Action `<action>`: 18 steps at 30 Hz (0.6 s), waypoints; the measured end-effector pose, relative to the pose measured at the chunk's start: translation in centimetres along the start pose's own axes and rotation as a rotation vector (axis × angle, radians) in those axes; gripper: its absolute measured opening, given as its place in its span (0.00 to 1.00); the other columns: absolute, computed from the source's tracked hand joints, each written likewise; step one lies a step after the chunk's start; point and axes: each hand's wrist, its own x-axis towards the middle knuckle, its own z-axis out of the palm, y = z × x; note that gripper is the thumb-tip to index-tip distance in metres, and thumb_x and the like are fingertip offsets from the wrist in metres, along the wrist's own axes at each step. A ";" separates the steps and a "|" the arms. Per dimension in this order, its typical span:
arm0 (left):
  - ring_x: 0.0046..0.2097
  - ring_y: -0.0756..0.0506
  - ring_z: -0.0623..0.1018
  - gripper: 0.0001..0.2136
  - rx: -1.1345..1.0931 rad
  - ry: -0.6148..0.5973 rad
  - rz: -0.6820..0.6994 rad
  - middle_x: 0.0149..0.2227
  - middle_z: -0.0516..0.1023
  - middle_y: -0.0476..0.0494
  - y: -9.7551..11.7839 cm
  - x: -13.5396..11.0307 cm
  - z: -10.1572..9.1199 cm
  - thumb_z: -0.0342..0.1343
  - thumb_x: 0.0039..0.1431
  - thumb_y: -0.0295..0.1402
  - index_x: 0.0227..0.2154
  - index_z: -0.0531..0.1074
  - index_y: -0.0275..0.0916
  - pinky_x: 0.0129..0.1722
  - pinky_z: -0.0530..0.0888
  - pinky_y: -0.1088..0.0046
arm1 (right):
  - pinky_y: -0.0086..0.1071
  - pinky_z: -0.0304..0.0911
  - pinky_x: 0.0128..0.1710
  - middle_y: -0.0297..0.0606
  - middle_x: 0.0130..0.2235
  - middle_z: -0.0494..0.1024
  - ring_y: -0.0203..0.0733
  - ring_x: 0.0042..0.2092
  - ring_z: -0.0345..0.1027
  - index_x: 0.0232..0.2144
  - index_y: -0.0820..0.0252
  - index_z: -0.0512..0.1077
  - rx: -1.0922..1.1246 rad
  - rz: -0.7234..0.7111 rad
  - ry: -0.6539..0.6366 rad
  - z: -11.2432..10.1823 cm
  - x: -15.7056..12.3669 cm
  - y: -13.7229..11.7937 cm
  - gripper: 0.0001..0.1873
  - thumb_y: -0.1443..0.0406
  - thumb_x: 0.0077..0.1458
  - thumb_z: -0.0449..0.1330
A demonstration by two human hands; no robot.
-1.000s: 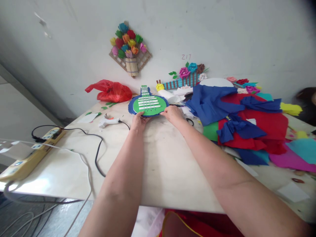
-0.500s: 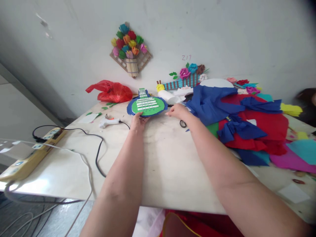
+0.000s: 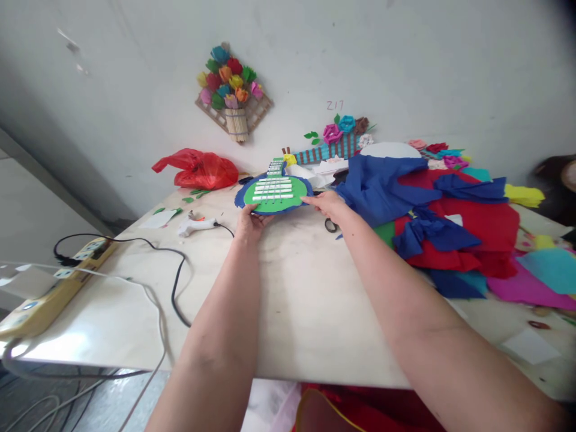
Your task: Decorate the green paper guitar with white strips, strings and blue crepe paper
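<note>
A guitar-shaped paper craft [image 3: 294, 186], green with a blue fringed edge and white strips across it, is tilted up over the table. My left hand [image 3: 252, 223] grips its lower left edge, thumb on the front and fingers underneath. At its right edge is my right hand [image 3: 330, 206], with a fingertip lying on the green face and the other fingers partly hidden. Just below that hand, the dark ring handle of scissors [image 3: 331, 225] shows on the table. A white glue gun [image 3: 197, 226] with a black cord lies left of my left hand.
Blue crepe paper [image 3: 382, 186] and red sheets [image 3: 481, 222] are heaped at right. A red plastic bag [image 3: 204, 170] sits at back left. The yellow power strip [image 3: 49, 300] and loose cords occupy the left edge. Paper flowers [image 3: 229, 78] hang on the wall.
My right hand has moved left from beside the guitar craft onto its right edge. The craft has shifted slightly right and turned, its neck leaning further right. The view has shifted a little.
</note>
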 end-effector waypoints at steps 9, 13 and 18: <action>0.27 0.46 0.76 0.11 0.026 0.030 0.016 0.25 0.74 0.44 0.0 -0.5 0.5 0.48 0.45 0.25 0.34 0.67 0.35 0.34 0.75 0.63 | 0.26 0.31 0.14 0.31 0.15 0.66 0.24 0.13 0.38 0.22 0.61 0.66 0.374 0.178 -0.145 0.9 -0.1 0.0 0.14 0.56 0.47 0.60; 0.25 0.48 0.74 0.09 -0.022 0.087 0.070 0.22 0.72 0.47 -0.1 -0.8 0.9 0.47 0.46 0.26 0.32 0.67 0.36 0.34 0.75 0.64 | 0.26 0.30 0.14 0.32 0.17 0.69 0.23 0.13 0.37 0.23 0.61 0.65 0.417 0.165 -0.158 1.7 -0.3 -0.1 0.10 0.61 0.49 0.59; 0.27 0.48 0.75 0.12 -0.033 0.061 0.104 0.26 0.73 0.48 -0.2 -1.0 0.8 0.47 0.46 0.26 0.35 0.68 0.38 0.33 0.75 0.65 | 0.27 0.29 0.14 0.30 0.15 0.67 0.24 0.12 0.39 0.21 0.60 0.63 0.515 0.061 -0.137 2.2 0.0 0.1 0.13 0.58 0.48 0.59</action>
